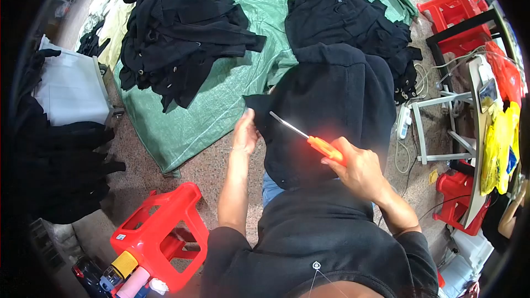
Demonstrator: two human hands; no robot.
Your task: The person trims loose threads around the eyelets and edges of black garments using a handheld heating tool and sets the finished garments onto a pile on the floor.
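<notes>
A black garment (326, 99) lies spread over my lap, its folds hanging past my knees. My left hand (246, 132) is closed on a dark corner of it at the left side, with the fingertips partly hidden. In my right hand (356, 165) is an orange-handled tool (327, 149) with a long, thin metal shaft, much like a screwdriver. The shaft points up and left over the garment, its tip a short way right of my left hand. A reddish glow surrounds the handle.
Piles of black garments (182, 38) lie on a green tarp (221, 105) ahead. A red stool (190, 198) with tape rolls stands at lower left, beside stacked dark clothing (72, 165). On the right are a power strip (404, 121), cables, a table (476, 149) and red stools (452, 11).
</notes>
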